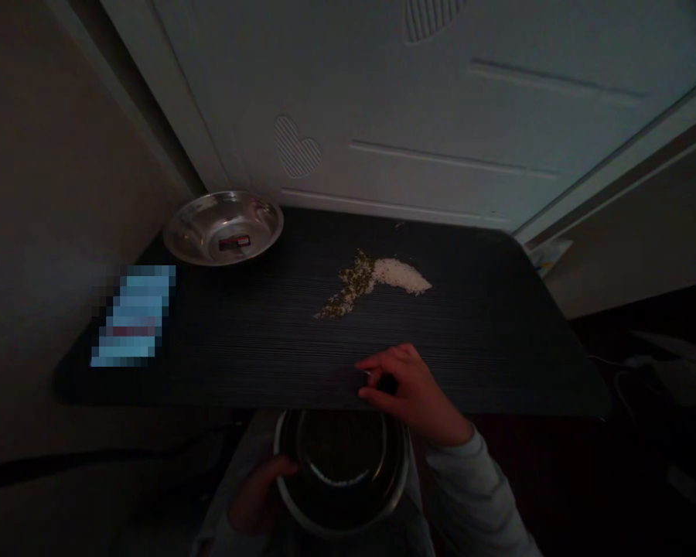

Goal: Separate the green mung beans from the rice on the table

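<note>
While the left hand point(262, 489) clasps a bowl point(335, 531), the right hand point(404, 384) arches palm-down, fingers curled (grip's closure unclear).

Pixelated screen point(134, 316), perhaps phone; pale heart-embossed door point(417, 108).

And there at the lower right of the frame, a pale grey long sleeve point(475, 487), gathered in soft folds and ending at the bare wrist! Down at lower left, another greyish cuff, dim in shadow, with pale trousers point(249, 449) beside it.
</note>
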Available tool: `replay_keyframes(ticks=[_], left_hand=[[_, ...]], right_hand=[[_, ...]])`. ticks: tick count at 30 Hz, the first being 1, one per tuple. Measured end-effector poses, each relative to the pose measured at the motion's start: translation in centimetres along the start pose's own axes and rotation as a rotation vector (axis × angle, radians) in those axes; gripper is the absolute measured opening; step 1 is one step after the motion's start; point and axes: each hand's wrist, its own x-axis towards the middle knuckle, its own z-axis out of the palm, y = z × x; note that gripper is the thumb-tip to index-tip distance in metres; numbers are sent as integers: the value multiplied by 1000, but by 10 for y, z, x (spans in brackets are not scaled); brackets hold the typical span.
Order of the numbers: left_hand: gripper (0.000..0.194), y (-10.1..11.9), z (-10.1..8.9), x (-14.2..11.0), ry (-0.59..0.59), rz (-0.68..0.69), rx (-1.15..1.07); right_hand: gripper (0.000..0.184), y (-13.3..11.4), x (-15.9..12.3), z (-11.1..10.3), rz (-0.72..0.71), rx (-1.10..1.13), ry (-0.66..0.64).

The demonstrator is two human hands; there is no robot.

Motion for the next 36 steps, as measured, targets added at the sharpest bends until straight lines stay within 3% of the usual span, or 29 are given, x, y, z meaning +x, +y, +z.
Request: replay_keyframes(ticks=[14, 19, 26, 36], left_hand=[[9, 3, 2, -5, -10, -10, 75], [10, 4, 5, -10, 5, -4, 11], [10, 2, -4, -8, -56, -16, 8], [15, -2, -11, -6, -61, 10, -38]], right_hand=[[24, 0, 0, -1, 22, 4, 2], [24, -1, 1, -1, 52, 7, 1], [25, -2, 2, -5, 58, -6, -28], [17, 4, -2, -13, 169, 170, -5]])
